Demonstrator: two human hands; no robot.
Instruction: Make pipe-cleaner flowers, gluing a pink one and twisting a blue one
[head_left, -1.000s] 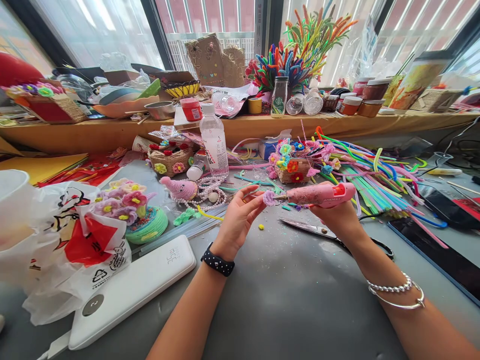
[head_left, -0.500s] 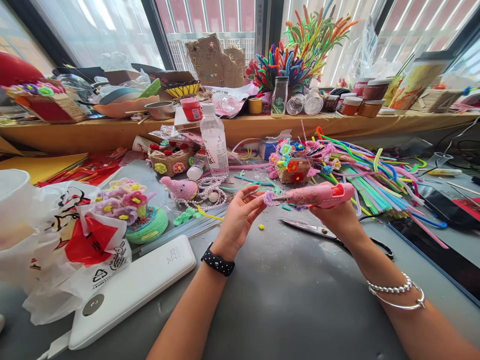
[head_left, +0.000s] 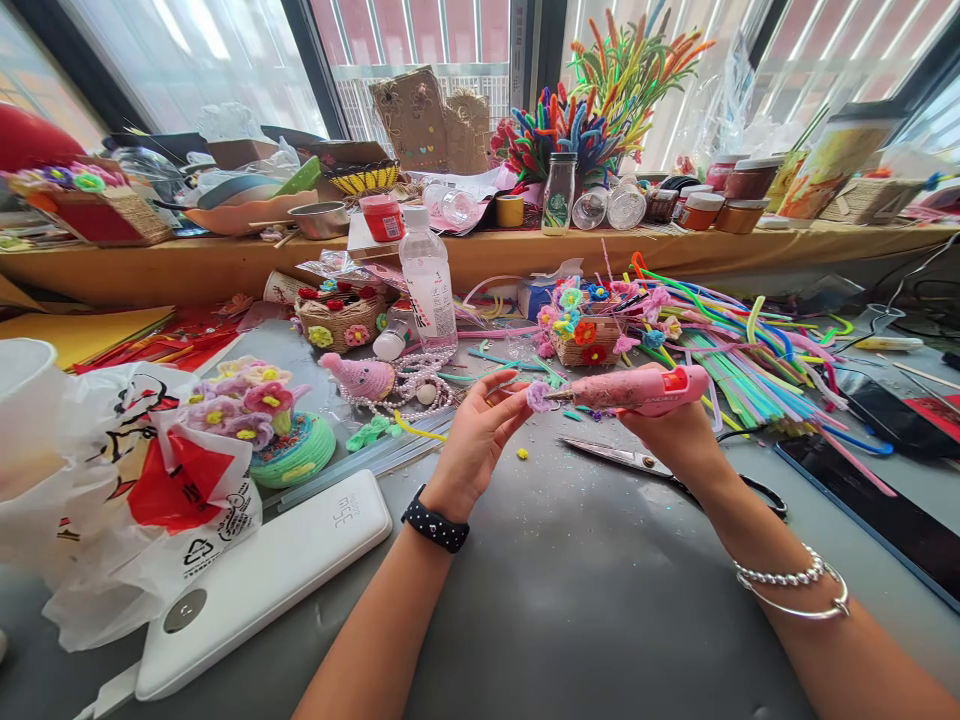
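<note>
My right hand (head_left: 671, 432) grips a pink glue gun (head_left: 641, 390), held level with its nozzle pointing left. The nozzle tip touches a small purple pipe-cleaner flower (head_left: 538, 396). My left hand (head_left: 480, 430) pinches that flower between thumb and fingertips, palm turned toward me. Both hands hover just above the grey table (head_left: 570, 590). A pair of scissors (head_left: 637, 462) lies on the table right under my right hand.
A white power bank (head_left: 262, 580) and a plastic bag (head_left: 142, 490) sit at the left. Small flower baskets (head_left: 581, 335), a water bottle (head_left: 427, 280), a bead string (head_left: 409, 385) and loose pipe cleaners (head_left: 742, 350) crowd the back. A dark tablet (head_left: 885, 520) lies right.
</note>
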